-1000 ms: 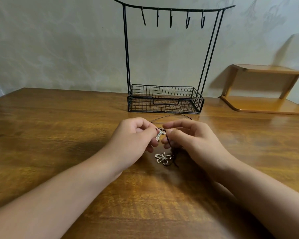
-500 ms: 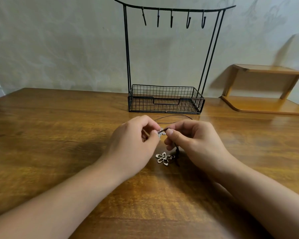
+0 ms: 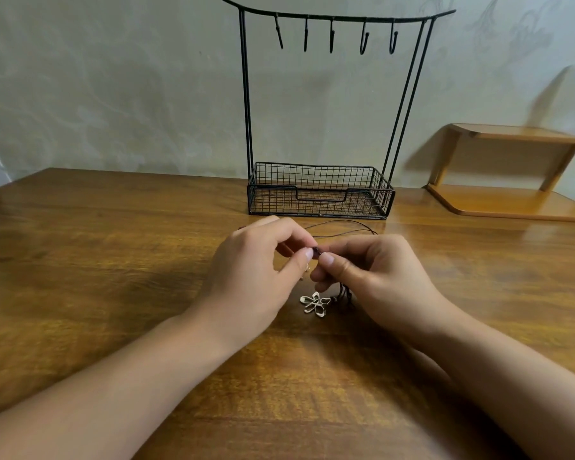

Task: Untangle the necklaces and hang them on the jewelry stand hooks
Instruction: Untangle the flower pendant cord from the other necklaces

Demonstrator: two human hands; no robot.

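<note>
Both hands meet over the table (image 3: 80,260), just in front of the stand (image 3: 319,190). Left hand (image 3: 256,270): fingers curled, thumb and forefinger pinching the dark cord (image 3: 316,250) at a small knot or bead. Right hand (image 3: 375,277): also curled, thumb and forefinger pinching the same cord right beside the left's grip; fingertips of the two hands nearly touching. Cord raised slightly off the wood at the pinch. More cord loops out behind the hands toward the stand's basket, lying flat on the table. Flower pendant (image 3: 315,303), pale metal, five open petals, lies flat on the table below and between the hands, near the right hand's lower fingers; dark cord strands bunch just beside it, under the right hand. A second small pale pendant partly shows behind the left thumb; shape unclear. Stand upright near the wall; five hooks (image 3: 332,34) on its top bar, all bare. Wooden shelf (image 3: 512,194) at far right.
</note>
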